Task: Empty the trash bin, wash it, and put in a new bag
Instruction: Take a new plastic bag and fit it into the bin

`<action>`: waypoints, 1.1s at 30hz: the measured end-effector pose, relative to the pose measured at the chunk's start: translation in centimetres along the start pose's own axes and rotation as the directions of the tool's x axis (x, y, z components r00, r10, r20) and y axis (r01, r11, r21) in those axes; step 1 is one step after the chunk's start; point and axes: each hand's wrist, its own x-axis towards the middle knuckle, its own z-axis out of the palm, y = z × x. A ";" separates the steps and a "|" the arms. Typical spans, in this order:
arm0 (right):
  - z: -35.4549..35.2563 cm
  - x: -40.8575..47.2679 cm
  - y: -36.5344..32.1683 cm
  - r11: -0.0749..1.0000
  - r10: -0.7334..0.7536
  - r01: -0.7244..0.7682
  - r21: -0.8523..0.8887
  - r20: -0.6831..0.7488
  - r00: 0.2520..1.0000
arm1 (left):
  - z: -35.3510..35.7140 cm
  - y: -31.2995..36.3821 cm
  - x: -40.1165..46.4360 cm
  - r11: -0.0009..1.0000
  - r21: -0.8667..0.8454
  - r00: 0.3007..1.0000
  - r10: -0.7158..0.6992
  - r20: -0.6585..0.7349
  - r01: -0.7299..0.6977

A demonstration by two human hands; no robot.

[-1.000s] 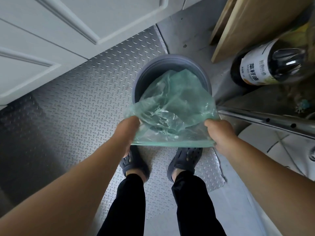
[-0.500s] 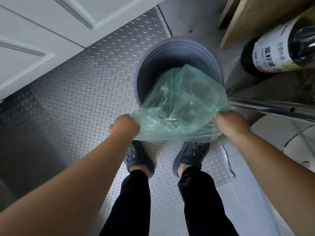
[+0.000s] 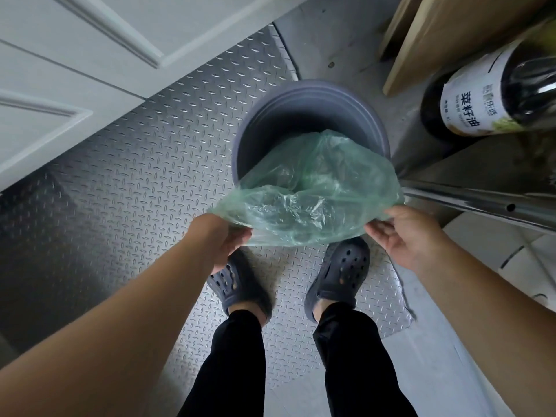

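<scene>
Bag (image 3: 313, 191) mouth now spread wider than a second ago, over bin (image 3: 310, 115) at 12 o'clock — lining under way. Left hand (image 3: 224, 239) pinching hem; right hand (image 3: 406, 236) half-open, edge on fingertips.

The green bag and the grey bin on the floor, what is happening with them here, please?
A person stands over a grey bin on a metal floor mat and is putting a thin green bag into it. The left hand grips the near edge of the bag. The right hand is at the other side, with its fingers loosely open. The far part of the bag hangs inside the bin, but its mouth is not yet stretched over the rim.
</scene>
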 end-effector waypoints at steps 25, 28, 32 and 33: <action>4.8 -1.6 -8.2 0.103 -0.916 0.738 -0.667 0.225 0.331 | 0.2 6.2 -2.8 0.640 0.378 0.651 0.750 -0.119 -0.669; 6.1 -1.6 -9.7 0.303 -0.870 0.725 -0.618 0.131 0.475 | 1.1 7.7 -2.2 0.550 0.424 0.594 0.804 -0.035 -0.720; 7.4 -1.4 -11.3 0.650 -0.722 0.678 -0.343 0.000 0.692 | 2.0 10.4 -1.8 0.778 0.033 0.778 0.628 -0.036 -0.627; 7.6 -1.3 -11.7 0.716 -0.672 0.653 -0.247 0.009 0.740 | 2.1 11.0 -1.7 0.809 -0.050 0.810 0.587 0.002 -0.586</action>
